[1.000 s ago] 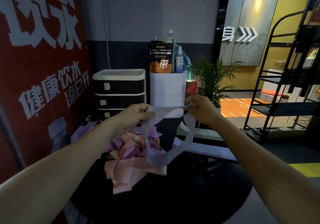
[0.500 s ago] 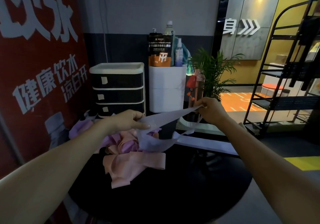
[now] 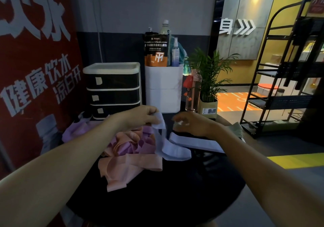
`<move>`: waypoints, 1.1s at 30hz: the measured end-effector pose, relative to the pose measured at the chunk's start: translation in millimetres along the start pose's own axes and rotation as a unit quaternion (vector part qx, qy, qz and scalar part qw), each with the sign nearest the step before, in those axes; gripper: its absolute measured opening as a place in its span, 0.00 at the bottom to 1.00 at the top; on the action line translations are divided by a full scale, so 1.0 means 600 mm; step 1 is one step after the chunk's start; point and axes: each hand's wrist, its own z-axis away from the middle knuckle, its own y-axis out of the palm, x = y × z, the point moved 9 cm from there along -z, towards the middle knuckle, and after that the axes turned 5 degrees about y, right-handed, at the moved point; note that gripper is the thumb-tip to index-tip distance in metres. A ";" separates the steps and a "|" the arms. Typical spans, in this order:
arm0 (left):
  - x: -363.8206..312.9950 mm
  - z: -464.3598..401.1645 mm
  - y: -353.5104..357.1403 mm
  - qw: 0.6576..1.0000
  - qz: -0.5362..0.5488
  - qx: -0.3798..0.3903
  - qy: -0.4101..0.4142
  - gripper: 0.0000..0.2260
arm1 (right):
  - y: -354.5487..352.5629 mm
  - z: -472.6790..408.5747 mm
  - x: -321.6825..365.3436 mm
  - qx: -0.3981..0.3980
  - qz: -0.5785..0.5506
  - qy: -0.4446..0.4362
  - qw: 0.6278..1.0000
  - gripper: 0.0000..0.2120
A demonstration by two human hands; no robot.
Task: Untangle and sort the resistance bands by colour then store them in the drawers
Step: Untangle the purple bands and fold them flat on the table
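I see the near half of the round bench (image 3: 157, 200) bare, open for either hand to cross. The heap of pink and purple bands (image 3: 129, 149) crowds the left edge in front of the drawer unit (image 3: 113, 90). At the far edge, the white bin (image 3: 164, 93) and potted plant (image 3: 208, 79) block reach.

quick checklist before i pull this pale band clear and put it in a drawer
1. Left hand grip on the pale band: ok, one end is pinched.
2. Right hand grip on it: not ok, it seems to have let go; too blurred to be sure.
3. Band free of the pink and purple pile: cannot tell, it lies against the pile.
4. Drawer open on the drawer unit: not ok, all three look shut.
5. Bare table to lay it flat: ok.
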 end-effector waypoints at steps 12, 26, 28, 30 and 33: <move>-0.014 -0.012 -0.030 0.992 0.015 -0.117 0.042 0.13 | -0.017 -0.025 0.045 -0.115 -0.145 -0.061 0.981 0.04; -0.068 -0.035 -0.043 0.969 0.150 -0.151 0.123 0.11 | -0.051 -0.031 0.053 -0.138 -0.120 -0.069 0.981 0.18; -0.059 -0.037 -0.039 0.979 0.103 -0.142 0.103 0.02 | -0.057 -0.035 0.047 -0.143 -0.134 -0.064 0.979 0.14; -0.054 -0.040 -0.042 0.981 0.058 -0.159 0.097 0.06 | -0.057 -0.039 0.039 -0.136 -0.142 -0.056 0.979 0.13; -0.066 -0.043 -0.053 0.969 0.060 -0.204 0.122 0.08 | -0.041 -0.044 0.023 -0.101 -0.142 -0.052 0.983 0.10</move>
